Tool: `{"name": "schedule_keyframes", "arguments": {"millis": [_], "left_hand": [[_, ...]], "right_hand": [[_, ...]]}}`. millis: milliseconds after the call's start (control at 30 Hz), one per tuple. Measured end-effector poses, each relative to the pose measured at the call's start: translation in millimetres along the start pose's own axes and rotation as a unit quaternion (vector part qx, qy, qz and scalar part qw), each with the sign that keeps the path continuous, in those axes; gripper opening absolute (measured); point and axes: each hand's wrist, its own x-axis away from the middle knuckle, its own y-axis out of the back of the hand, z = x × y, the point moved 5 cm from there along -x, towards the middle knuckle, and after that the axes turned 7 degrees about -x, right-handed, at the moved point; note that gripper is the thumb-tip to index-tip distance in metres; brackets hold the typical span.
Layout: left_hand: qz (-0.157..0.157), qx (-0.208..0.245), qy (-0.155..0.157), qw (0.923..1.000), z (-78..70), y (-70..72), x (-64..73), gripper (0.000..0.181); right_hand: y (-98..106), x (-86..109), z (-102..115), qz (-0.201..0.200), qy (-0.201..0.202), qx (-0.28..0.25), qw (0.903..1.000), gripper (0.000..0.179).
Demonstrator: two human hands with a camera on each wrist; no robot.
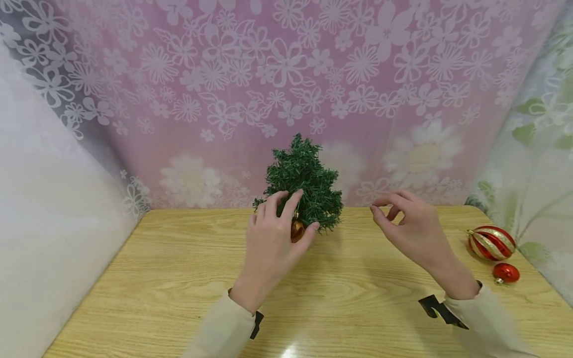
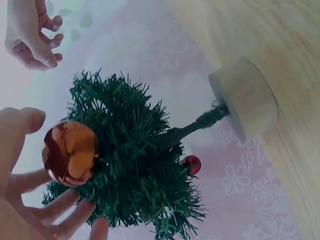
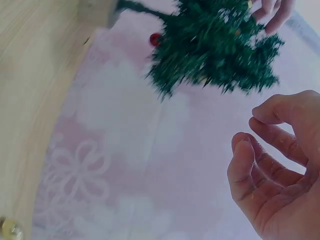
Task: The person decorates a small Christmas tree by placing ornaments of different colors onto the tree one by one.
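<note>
A small green artificial Christmas tree stands upright at the back of the table on a round wooden base. On its front hangs a shiny copper-orange ball ornament. My left hand is spread around that ball, thumb apart from it and fingers beside it; whether a fingertip touches is unclear. A small red ball shows on the tree's far side in the left wrist view. To the tree's right, my right hand hovers with loosely bent fingers and nothing between them.
At the table's right edge lie a large red-and-gold striped ornament and a smaller red ornament. A pink flowered curtain hangs behind the wood-grain table. Pale fabric closes off the left side.
</note>
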Motion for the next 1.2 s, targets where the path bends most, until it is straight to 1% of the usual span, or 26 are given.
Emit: {"name": "schedule_keyframes", "arguments": {"millis": [100, 267, 367, 467, 633, 733, 867, 1033, 1100, 1200], "left_hand": [[0.000, -0.006, 0.021, 0.9998, -0.8, -2.3, 3.2, 0.062], [-0.015, -0.009, 0.045, 0.9988, 0.3, -3.5, 5.4, 0.061], [-0.023, -0.012, 0.053, 0.9983, 1.8, -4.3, 5.9, 0.060], [-0.022, -0.012, 0.059, 0.9979, 3.2, -5.2, 6.5, 0.059], [-0.019, -0.010, 0.067, 0.9975, 5.0, -5.8, 7.5, 0.059], [-0.018, -0.010, 0.073, 0.9971, 6.8, -5.8, 7.5, 0.058], [-0.010, -0.006, 0.077, 0.9969, 9.3, -5.9, 7.7, 0.057], [-0.008, 0.001, 0.077, 0.9970, 12.3, -3.4, 8.1, 0.058], [-0.005, 0.004, 0.076, 0.9971, 13.6, -2.9, 8.3, 0.059], [0.001, 0.009, 0.077, 0.9970, 15.7, -3.4, 9.3, 0.060]], "right_hand": [[7, 5.6, -13, -0.008, -0.006, 0.012, 0.9999, 0.013], [19, 14.2, -34, -0.004, -0.024, 0.027, 0.9994, 0.012], [23, 19.6, -48, 0.012, -0.040, 0.037, 0.9984, 0.009], [24, 27.0, -63, 0.034, -0.060, 0.053, 0.9962, 0.005], [22, 40.8, -86, 0.073, -0.100, 0.079, 0.9891, 0.004], [21, 47.4, -99, 0.097, -0.118, 0.086, 0.9845, 0.006], [17, 56.6, -115, 0.145, -0.153, 0.093, 0.9730, 0.015], [10, 65.3, -134, 0.222, -0.203, 0.090, 0.9494, 0.029], [8, 66.9, -141, 0.243, -0.215, 0.092, 0.9414, 0.033], [5, 68.2, -151, 0.264, -0.218, 0.103, 0.9339, 0.037]]}}
